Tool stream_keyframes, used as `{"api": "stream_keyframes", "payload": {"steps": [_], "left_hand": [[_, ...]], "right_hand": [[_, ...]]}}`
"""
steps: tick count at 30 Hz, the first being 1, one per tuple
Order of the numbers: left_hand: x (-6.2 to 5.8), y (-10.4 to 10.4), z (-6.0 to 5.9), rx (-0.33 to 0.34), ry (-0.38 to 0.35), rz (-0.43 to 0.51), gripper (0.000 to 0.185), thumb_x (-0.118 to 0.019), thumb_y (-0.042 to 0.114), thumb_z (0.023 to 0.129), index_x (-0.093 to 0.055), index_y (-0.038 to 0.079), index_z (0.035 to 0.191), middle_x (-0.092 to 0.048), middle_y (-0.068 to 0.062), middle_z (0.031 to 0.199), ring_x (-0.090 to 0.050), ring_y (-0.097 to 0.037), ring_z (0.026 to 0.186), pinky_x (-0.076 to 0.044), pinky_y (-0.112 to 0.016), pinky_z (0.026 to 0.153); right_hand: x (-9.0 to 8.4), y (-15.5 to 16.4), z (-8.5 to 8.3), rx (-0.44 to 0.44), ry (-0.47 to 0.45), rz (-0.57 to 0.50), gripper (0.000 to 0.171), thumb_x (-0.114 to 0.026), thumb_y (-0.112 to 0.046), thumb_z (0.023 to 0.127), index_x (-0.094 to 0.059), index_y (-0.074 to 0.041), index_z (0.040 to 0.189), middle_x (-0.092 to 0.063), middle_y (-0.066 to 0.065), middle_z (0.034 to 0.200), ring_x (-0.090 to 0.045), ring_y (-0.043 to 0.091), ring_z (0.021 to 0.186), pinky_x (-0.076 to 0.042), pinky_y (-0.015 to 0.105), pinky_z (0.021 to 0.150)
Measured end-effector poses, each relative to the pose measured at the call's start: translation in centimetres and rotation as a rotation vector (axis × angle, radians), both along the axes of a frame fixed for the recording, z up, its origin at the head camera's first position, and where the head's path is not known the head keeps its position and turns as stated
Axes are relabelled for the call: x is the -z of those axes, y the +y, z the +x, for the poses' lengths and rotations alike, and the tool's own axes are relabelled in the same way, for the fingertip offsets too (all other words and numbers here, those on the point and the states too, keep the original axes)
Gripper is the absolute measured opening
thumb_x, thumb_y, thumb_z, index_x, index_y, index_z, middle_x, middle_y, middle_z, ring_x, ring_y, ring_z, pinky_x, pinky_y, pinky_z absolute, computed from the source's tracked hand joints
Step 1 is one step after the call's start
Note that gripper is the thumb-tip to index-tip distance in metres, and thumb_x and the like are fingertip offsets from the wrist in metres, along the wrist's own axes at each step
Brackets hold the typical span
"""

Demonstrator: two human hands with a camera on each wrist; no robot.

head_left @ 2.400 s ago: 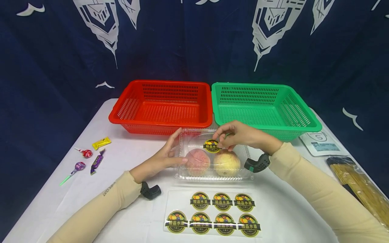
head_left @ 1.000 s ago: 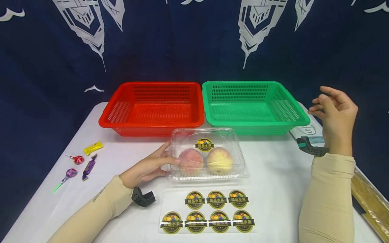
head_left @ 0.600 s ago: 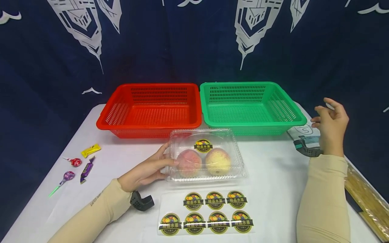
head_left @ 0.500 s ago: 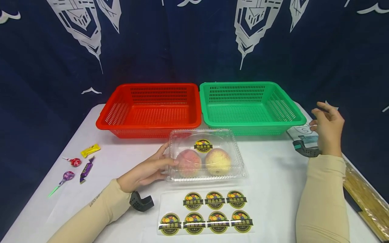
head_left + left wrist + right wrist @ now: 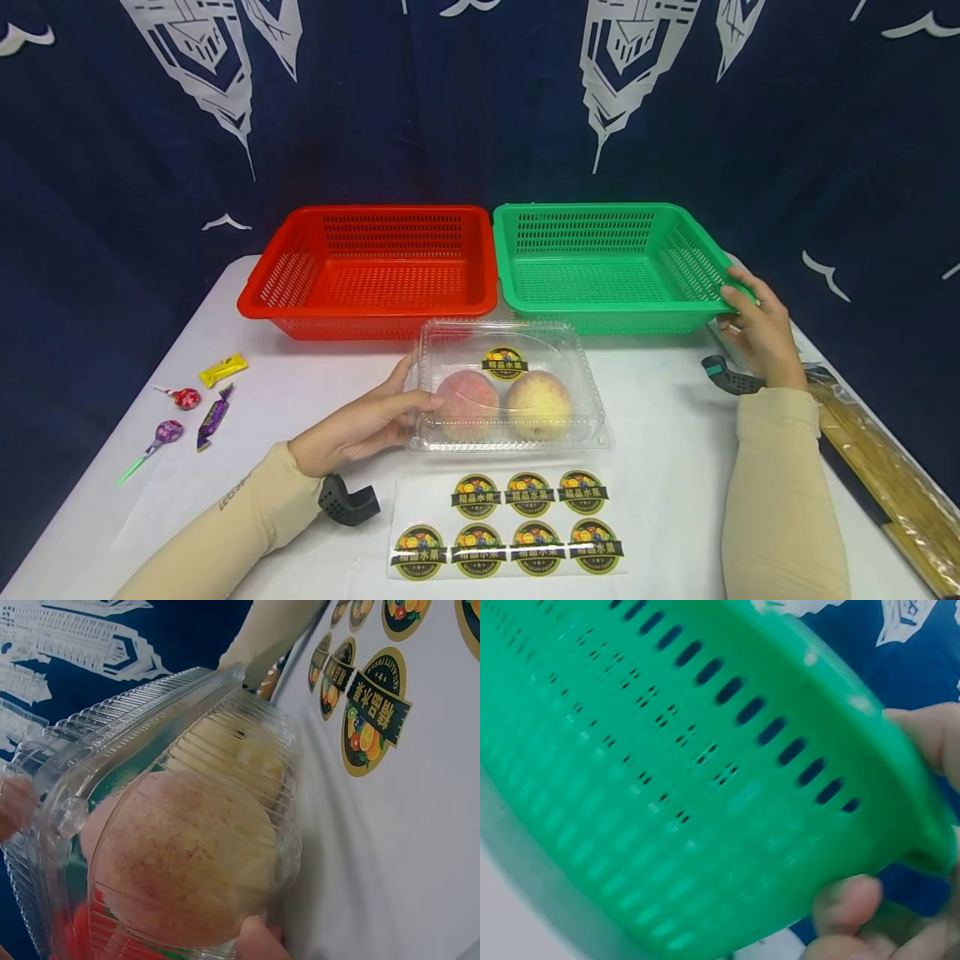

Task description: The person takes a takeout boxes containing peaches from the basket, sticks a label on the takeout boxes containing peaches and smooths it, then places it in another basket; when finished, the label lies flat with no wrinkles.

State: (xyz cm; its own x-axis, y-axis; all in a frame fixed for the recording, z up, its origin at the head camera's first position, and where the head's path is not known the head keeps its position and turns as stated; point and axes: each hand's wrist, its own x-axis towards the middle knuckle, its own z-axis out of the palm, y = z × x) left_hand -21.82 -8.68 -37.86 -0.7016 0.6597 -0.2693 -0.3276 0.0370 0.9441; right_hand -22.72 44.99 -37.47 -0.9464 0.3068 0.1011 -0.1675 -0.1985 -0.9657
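Green basket (image 5: pixel 622 265): the right hand (image 5: pixel 757 333) has dropped from the air to grip its near corner; the left hand (image 5: pixel 360 425) still holds the sealed, labelled clamshell (image 5: pixel 510 387).

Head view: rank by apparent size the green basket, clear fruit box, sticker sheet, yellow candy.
1. green basket, gripped at its near right corner by the right hand
2. sticker sheet and clear fruit box, held by the left hand: too alike to rank
3. yellow candy
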Motion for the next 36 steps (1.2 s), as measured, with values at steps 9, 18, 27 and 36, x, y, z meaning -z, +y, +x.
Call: {"api": "stream_keyframes", "payload": {"steps": [9,18,27,36], "left_hand": [[0.3,0.1,-0.1,-0.011,-0.016,0.01,0.114,-0.064,0.016,0.095,0.019,0.033,0.171,-0.026,-0.038,0.163,-0.059,-0.039,0.13,-0.054,-0.06,0.107],[0.6,0.6,0.1,-0.023,0.029,-0.008,0.114,-0.065,0.018,0.094,0.017,0.033,0.172,-0.056,-0.029,0.142,-0.066,-0.03,0.119,-0.051,-0.054,0.108],[0.7,0.9,0.4,-0.013,0.049,-0.002,0.11,-0.064,0.02,0.092,0.012,0.031,0.171,-0.05,-0.03,0.144,-0.065,-0.03,0.117,-0.056,-0.05,0.102],[-0.3,0.8,0.8,-0.005,0.061,0.022,0.107,-0.06,0.019,0.093,0.013,0.031,0.171,-0.046,-0.033,0.149,-0.067,-0.027,0.115,-0.061,-0.046,0.095]], "right_hand": [[0.9,-0.5,-0.4,0.063,0.044,-0.031,0.04,-0.07,-0.007,0.105,-0.061,-0.025,0.14,-0.055,-0.002,0.109,-0.054,0.007,0.066,-0.045,0.017,0.052],[1.0,-0.5,-0.6,0.069,0.035,-0.055,0.037,-0.073,-0.008,0.104,-0.063,-0.025,0.135,-0.054,-0.001,0.109,-0.054,0.008,0.067,-0.045,0.018,0.053],[1.1,-0.4,-0.8,0.07,0.043,-0.054,0.036,-0.071,-0.007,0.104,-0.062,-0.024,0.135,-0.055,-0.002,0.108,-0.054,0.008,0.064,-0.045,0.018,0.052],[1.2,-0.6,-1.0,0.093,0.051,-0.1,0.036,-0.07,-0.004,0.104,-0.063,-0.023,0.134,-0.057,-0.002,0.107,-0.053,0.009,0.063,-0.044,0.019,0.049]]}}
